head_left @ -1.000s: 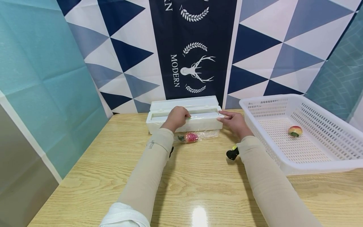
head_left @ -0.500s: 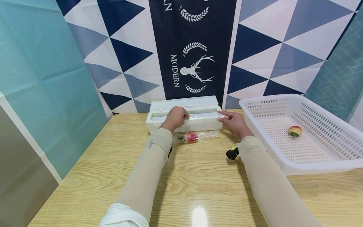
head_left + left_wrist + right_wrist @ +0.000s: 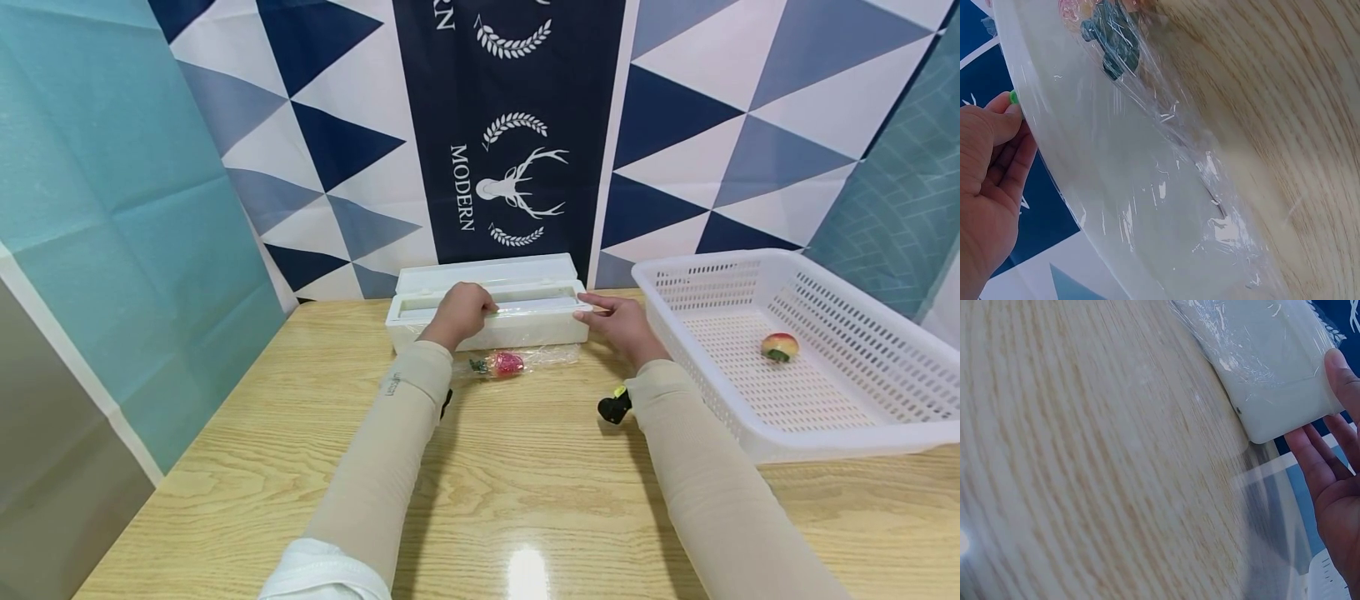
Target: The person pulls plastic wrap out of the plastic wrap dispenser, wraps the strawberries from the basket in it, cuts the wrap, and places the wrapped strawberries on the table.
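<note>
A long white cling film dispenser stands near the back wall, its lid raised. My left hand pinches a small green slider knob between thumb and index finger at the box's upper front edge. At the right end, my right hand holds the box, with the thumb at its front edge and the fingers against the end wall. Clear plastic film hangs down the front onto the table. Against it lies a pink fruit with green leaves, wrapped or covered by film; which, I cannot tell.
To the right stands a white perforated basket, close to my right forearm. A small red and yellow fruit lies inside it. Patterned cloth hangs directly behind the box. The wooden table extends in front.
My left hand has slid slightly left along the box's front edge, pinching the knob. The right hand, box and pink fruit stay where they were.
</note>
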Action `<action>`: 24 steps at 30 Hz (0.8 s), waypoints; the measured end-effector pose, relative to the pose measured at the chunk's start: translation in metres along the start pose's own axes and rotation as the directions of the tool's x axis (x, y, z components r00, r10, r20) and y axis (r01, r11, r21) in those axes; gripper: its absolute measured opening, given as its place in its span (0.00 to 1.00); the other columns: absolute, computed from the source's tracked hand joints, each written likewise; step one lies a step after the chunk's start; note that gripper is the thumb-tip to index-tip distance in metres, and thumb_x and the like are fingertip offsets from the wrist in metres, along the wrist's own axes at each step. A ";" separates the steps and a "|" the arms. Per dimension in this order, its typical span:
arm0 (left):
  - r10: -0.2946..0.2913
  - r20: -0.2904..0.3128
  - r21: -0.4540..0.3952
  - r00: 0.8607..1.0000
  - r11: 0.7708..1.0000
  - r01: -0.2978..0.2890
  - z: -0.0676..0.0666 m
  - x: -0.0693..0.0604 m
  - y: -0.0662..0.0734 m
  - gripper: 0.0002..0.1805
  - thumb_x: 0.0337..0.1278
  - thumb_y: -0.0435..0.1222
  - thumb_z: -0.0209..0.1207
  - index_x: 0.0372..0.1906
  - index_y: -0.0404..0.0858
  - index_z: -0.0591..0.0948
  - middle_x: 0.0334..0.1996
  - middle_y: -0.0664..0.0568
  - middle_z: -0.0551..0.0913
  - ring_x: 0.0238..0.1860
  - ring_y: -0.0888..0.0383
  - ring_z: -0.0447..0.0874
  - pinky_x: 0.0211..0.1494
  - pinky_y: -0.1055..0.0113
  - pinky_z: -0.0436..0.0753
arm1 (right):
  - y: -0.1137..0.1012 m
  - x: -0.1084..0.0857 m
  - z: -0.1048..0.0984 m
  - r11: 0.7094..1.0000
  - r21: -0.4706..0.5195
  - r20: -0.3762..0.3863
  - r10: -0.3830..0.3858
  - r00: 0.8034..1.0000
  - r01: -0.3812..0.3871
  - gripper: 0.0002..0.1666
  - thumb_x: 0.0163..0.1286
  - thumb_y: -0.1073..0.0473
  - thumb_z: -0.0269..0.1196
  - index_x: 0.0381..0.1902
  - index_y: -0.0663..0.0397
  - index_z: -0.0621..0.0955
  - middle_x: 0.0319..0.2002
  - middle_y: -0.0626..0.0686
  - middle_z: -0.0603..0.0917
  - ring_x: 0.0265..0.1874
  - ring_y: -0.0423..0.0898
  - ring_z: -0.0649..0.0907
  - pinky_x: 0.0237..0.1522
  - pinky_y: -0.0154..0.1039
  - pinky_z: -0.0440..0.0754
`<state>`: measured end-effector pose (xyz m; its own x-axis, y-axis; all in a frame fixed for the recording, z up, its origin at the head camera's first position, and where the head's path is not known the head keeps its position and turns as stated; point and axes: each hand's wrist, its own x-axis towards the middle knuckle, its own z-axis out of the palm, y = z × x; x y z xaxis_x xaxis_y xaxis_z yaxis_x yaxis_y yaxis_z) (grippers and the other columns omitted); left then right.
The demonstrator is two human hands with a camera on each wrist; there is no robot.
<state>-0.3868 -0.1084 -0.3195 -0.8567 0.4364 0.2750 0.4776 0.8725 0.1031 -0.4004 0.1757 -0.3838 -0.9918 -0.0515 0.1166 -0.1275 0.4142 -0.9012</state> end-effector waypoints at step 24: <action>-0.009 -0.006 -0.011 1.000 1.000 0.009 -0.001 -0.002 -0.003 0.13 0.63 0.26 0.58 0.45 0.40 0.88 0.43 0.50 0.87 0.51 0.54 0.83 0.59 0.64 0.77 | 0.001 -0.002 0.000 0.999 -0.024 -0.005 -0.031 0.999 0.031 0.34 0.63 0.45 0.68 0.66 0.43 0.75 0.68 0.50 0.71 0.42 0.46 0.75 0.27 0.30 0.72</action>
<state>-0.3861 -0.1118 -0.3197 -0.8599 0.4272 0.2795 0.4719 0.8739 0.1163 -0.3989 0.1761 -0.3853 -0.9873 -0.0604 0.1468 -0.1584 0.4339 -0.8869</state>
